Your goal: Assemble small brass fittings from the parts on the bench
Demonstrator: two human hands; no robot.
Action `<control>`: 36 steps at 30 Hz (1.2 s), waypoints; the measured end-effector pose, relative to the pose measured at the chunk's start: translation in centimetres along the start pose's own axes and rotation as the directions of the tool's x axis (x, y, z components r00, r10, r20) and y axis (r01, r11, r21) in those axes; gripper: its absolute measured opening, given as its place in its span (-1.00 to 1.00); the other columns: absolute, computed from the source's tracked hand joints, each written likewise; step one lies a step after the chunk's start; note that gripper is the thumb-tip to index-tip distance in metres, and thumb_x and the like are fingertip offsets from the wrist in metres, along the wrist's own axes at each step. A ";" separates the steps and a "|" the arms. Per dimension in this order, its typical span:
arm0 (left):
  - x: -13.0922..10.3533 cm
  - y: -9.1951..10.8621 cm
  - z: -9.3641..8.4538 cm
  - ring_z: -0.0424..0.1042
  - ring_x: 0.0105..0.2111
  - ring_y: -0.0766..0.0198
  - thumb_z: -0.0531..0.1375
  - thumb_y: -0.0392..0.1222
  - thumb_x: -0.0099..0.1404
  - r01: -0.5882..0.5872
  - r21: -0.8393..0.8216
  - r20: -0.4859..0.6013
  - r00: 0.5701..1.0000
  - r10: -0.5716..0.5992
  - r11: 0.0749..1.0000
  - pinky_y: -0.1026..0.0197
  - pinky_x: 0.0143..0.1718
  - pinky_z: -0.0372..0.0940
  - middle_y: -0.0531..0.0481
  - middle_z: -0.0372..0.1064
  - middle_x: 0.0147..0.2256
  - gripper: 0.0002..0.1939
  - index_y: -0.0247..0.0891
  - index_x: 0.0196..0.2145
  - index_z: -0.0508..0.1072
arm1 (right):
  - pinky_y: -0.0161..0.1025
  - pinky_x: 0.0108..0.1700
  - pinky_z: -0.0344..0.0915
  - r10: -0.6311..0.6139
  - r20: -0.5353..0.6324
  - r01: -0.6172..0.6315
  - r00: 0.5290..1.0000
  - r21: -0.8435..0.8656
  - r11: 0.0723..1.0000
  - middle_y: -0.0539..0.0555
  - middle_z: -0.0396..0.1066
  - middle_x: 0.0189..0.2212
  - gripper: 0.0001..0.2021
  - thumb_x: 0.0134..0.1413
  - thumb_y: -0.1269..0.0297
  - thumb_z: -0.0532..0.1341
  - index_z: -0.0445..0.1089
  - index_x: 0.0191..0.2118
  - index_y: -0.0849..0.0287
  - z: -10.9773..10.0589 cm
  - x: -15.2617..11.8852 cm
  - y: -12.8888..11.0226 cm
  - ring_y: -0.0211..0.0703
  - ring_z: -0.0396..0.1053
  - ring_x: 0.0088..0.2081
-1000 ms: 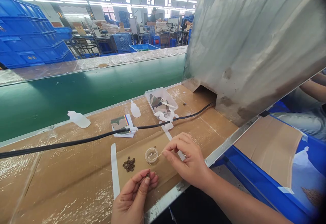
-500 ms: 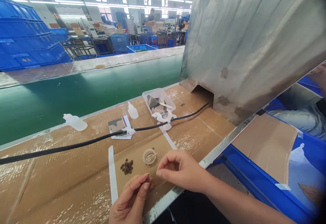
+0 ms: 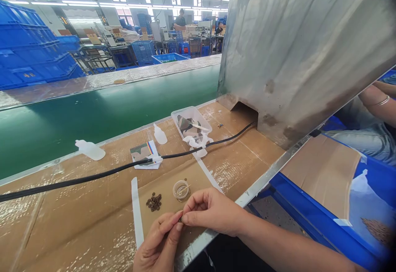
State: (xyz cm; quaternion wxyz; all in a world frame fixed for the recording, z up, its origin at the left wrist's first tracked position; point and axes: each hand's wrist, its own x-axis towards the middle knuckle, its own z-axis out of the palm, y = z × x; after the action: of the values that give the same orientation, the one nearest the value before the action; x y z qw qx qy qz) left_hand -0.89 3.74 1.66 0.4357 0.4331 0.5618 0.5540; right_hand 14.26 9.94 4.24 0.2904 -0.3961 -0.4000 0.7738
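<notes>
My left hand (image 3: 161, 239) pinches a small dark round piece (image 3: 180, 219) between thumb and forefinger, mostly covered by the fingertips. Against it, the thumb and forefinger of my right hand (image 3: 210, 212) are pressed together; what they grip, if anything, is hidden. Beyond my left hand lies a pile of small dark brown discs with holes (image 3: 154, 202). A small round clear tub (image 3: 181, 190) with a thin light stick in it stands just past my right hand.
A black cable (image 3: 93, 180) crosses the brown-covered bench. Behind it are white squeeze bottles (image 3: 92, 150), a camouflage-patterned piece (image 3: 142, 154) and a clear tray (image 3: 208, 128). A metal panel (image 3: 297, 65) rises at right, beside a co-worker's arm (image 3: 375, 98). A green conveyor (image 3: 123, 111) runs behind.
My right hand has moved left and down, so its fingertips now meet those of my left hand at the small piece. More of the co-worker's arm shows at right.
</notes>
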 end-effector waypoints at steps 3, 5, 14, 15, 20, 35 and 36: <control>0.0 0.2 0.1 0.46 -0.25 0.17 0.35 -0.09 0.10 -0.019 0.021 -0.010 1.000 0.019 1.000 0.28 -0.15 0.36 -0.05 0.52 -0.30 -0.84 -0.05 -0.31 0.65 | -0.39 -0.41 0.16 -0.004 -0.007 0.004 1.000 -0.009 1.000 -0.07 0.43 -0.57 -0.65 -0.36 0.11 0.49 0.43 -0.51 0.25 0.1 0.1 0.1 -0.39 0.30 -0.52; -0.1 0.1 0.1 0.47 -0.26 0.18 0.35 -0.08 0.10 -0.031 0.034 -0.004 1.000 0.031 0.999 0.29 -0.16 0.37 -0.05 0.52 -0.30 -0.83 -0.05 -0.30 0.65 | -0.41 -0.41 0.16 0.012 -0.012 -0.012 1.000 -0.009 1.000 -0.07 0.43 -0.57 -0.67 -0.37 0.18 0.49 0.42 -0.51 0.26 0.1 0.1 0.0 -0.39 0.30 -0.52; 0.0 -0.7 -0.4 0.48 -0.24 0.20 0.31 -0.11 0.15 -0.103 0.084 0.073 0.993 0.097 0.991 0.29 -0.16 0.38 -0.04 0.52 -0.26 -0.82 -0.05 -0.25 0.64 | -0.47 -0.63 -0.02 0.079 -0.007 -0.079 0.997 -0.001 0.997 -0.14 0.31 -0.68 -0.89 -0.22 0.37 0.33 0.39 -0.53 0.26 -0.2 0.2 -0.1 -0.50 0.08 -0.70; 0.1 -0.7 -0.4 0.49 -0.23 0.20 0.31 -0.11 0.15 -0.099 0.087 0.071 0.993 0.093 0.991 0.29 -0.16 0.38 -0.05 0.52 -0.25 -0.82 -0.05 -0.25 0.64 | -0.47 -0.66 -0.03 0.080 -0.010 -0.080 0.997 -0.007 0.997 -0.14 0.30 -0.69 -0.89 -0.22 0.37 0.32 0.38 -0.53 0.26 -0.2 0.3 0.0 -0.50 0.07 -0.71; 0.1 -0.7 -0.5 0.50 -0.17 0.14 0.31 -0.08 0.14 -0.058 0.115 0.060 0.997 0.051 0.992 0.23 -0.08 0.37 -0.05 0.54 -0.20 -0.79 -0.05 -0.23 0.63 | -0.49 -0.70 -0.04 0.075 -0.031 -0.076 0.997 -0.054 0.996 -0.14 0.27 -0.70 -0.90 -0.18 0.36 0.30 0.37 -0.52 0.25 -0.2 0.4 0.0 -0.49 0.06 -0.73; 4.0 1.7 -4.2 0.53 -0.16 0.07 0.31 0.09 0.06 0.081 0.309 -0.141 0.989 -0.039 0.948 0.13 -0.04 0.36 -0.07 0.58 -0.18 -0.58 -0.19 -0.17 0.56 | -0.46 -0.59 0.07 -0.264 -0.161 0.216 0.951 -0.266 0.939 -0.10 0.25 -0.59 -0.84 -0.05 0.26 0.27 0.38 -0.43 0.26 -3.9 0.4 -3.0 -0.44 0.13 -0.62; 5.4 2.2 -4.9 0.53 -0.16 0.06 0.27 0.10 0.09 0.061 0.429 -0.170 0.985 0.014 0.901 0.10 -0.07 0.38 -0.07 0.57 -0.18 -0.58 -0.19 -0.16 0.54 | -0.46 -0.57 0.10 -0.304 -0.169 0.249 0.938 -0.284 0.926 -0.09 0.26 -0.57 -0.84 -0.03 0.25 0.27 0.38 -0.44 0.27 -4.3 0.5 -3.8 -0.43 0.14 -0.60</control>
State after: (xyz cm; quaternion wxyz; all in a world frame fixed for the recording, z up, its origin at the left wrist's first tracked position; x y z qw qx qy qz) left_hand -6.95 7.77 3.79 0.2863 0.4635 0.7108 0.4449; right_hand 18.15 13.89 5.71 0.3834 -0.4492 -0.5167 0.6199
